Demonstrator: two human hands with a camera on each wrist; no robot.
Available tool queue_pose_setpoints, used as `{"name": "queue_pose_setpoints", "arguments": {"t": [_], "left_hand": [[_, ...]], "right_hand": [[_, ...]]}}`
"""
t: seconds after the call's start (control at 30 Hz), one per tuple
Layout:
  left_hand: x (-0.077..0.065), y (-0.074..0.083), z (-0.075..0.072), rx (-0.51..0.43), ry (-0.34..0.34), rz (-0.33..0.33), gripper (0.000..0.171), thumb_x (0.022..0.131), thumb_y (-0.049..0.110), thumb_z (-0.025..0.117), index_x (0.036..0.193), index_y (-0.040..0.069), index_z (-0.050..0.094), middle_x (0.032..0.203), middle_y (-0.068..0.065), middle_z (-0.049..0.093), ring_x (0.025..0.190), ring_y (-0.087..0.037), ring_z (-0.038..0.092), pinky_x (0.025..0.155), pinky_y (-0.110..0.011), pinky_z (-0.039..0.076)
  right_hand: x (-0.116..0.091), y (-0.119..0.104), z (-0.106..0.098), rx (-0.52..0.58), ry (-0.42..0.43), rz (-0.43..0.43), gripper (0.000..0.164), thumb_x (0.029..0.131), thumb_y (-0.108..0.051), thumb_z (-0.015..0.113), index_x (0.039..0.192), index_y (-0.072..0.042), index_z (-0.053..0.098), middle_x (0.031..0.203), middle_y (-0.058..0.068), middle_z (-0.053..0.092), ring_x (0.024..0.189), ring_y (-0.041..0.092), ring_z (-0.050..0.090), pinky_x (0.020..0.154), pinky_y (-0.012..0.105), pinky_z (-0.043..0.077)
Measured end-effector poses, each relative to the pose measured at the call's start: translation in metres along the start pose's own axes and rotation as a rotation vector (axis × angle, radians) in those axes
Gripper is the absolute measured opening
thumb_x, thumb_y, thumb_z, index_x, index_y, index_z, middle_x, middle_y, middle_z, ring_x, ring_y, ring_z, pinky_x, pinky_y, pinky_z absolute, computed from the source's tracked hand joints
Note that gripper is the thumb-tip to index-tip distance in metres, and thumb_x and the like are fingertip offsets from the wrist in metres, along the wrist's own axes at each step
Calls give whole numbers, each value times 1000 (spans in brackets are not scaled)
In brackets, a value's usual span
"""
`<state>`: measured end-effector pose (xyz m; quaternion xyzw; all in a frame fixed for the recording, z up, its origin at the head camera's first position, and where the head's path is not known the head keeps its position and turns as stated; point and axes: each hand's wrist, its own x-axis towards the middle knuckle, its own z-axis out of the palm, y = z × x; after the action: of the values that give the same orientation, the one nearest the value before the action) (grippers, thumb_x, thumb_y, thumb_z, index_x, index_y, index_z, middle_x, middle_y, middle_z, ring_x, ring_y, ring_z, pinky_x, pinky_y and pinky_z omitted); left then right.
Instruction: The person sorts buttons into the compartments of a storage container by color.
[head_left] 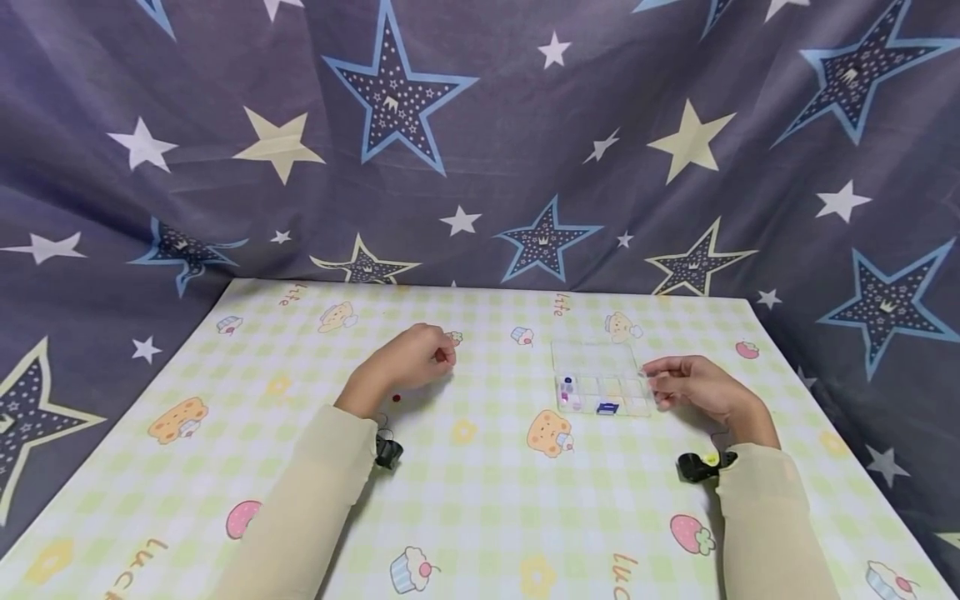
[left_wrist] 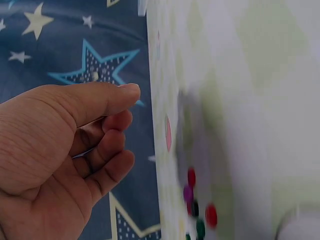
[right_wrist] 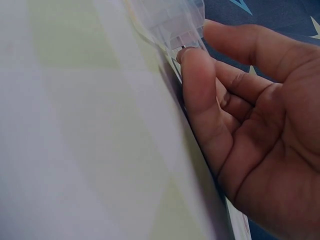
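A clear plastic compartment box [head_left: 618, 387] lies on the table with its transparent lid [head_left: 592, 358] folded back. Small dark blue and pink pieces [head_left: 566, 395] sit in its left compartments. My right hand [head_left: 693, 385] is at the box's right end. In the right wrist view, thumb and fingertips pinch its corner [right_wrist: 187, 39]. My left hand [head_left: 416, 358] hovers left of the box with fingers curled in, and nothing shows between them. Below it in the left wrist view lie several small beads [left_wrist: 200, 226], red, purple and dark green. One red bead [head_left: 396, 398] shows beside the left wrist.
A checked tablecloth [head_left: 465, 475] with cartoon prints covers the table. Behind it hangs a dark cloth [head_left: 495, 167] with stars. Black cameras [head_left: 697, 468] are strapped at both wrists. A blurred pale round shape [left_wrist: 302, 225] fills a lower corner of the left wrist view.
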<state>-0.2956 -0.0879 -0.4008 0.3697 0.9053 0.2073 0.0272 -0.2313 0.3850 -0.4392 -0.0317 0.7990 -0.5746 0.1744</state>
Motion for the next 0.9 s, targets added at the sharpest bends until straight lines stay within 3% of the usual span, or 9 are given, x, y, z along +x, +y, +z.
{"name": "queue_pose_setpoints", "arguments": {"t": [0.43,0.9], "left_hand": [[-27,-27,-16,-2,-20,-128,5,95,7,70,94,7,75,91,-1,68,81,-17,57,81,-38,50],[-42,-45,-12,-42,-64,-176,5,94,7,73,91,11,74,84,2,67,75,-13,57,74,-34,50]], "right_hand": [[-2,-1,1,3,3,6,49,100,-7,63,139,17,45,92,9,67,78,17,63,72,31,58],[-1,-1,1,11,8,11,49,100,-7,64,139,18,45,92,8,67,77,16,63,72,31,58]]}}
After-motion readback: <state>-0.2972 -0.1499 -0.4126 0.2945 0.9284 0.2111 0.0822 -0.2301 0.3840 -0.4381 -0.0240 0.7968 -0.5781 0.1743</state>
